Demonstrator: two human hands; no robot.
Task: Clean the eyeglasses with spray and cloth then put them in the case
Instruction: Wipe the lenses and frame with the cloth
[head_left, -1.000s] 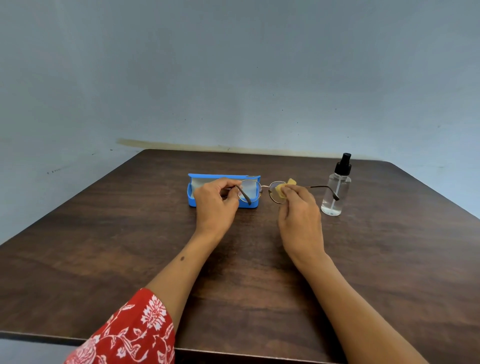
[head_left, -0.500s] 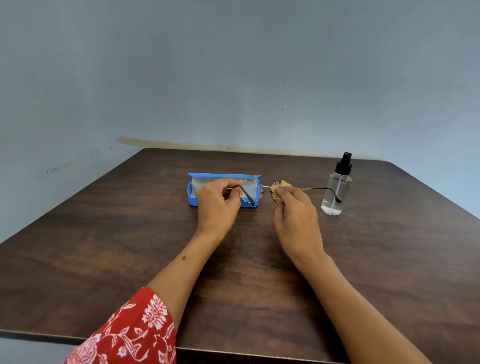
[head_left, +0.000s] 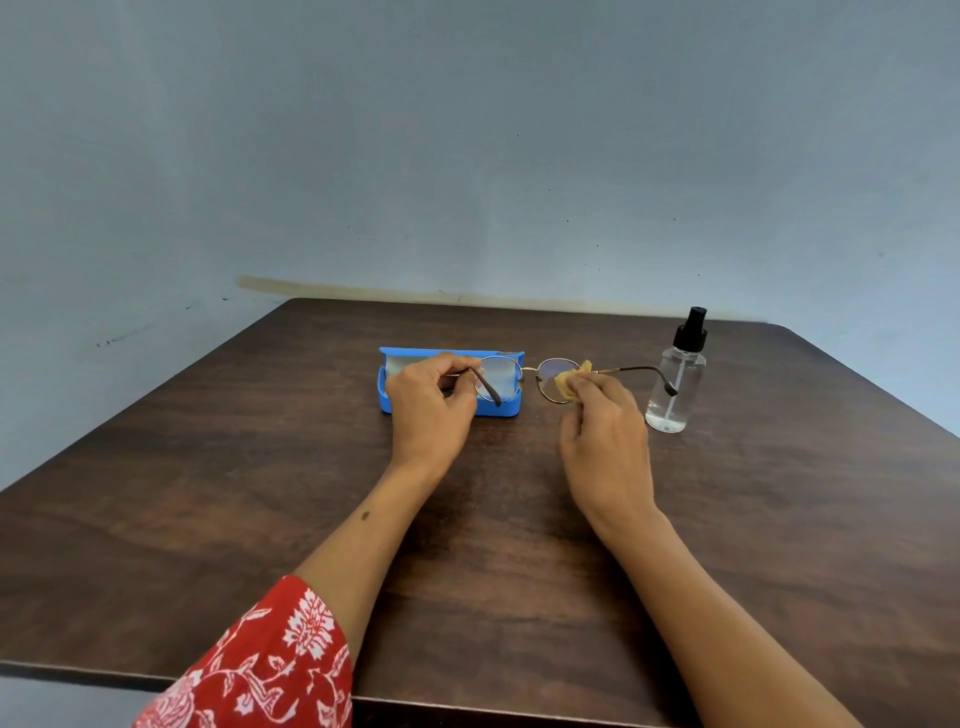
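Thin gold-rimmed eyeglasses (head_left: 527, 370) are held above the table with their temples unfolded. My left hand (head_left: 432, 410) pinches the frame at its left lens. My right hand (head_left: 602, 431) presses a small yellow cloth (head_left: 569, 382) against the right lens. An open blue case (head_left: 447, 382) with a pale lining lies on the table behind my left hand, partly hidden by it. A clear spray bottle (head_left: 676, 382) with a black pump stands upright to the right of the glasses; the right temple tip crosses in front of it.
The dark wooden table (head_left: 260, 493) backs onto a grey-blue wall. Its front edge runs across the bottom of the view. A red floral sleeve (head_left: 260, 670) covers my left upper arm.
My right hand and the cloth have shifted slightly over the right lens, rubbing it. The glasses have tilted a little. My left hand has kept its hold.
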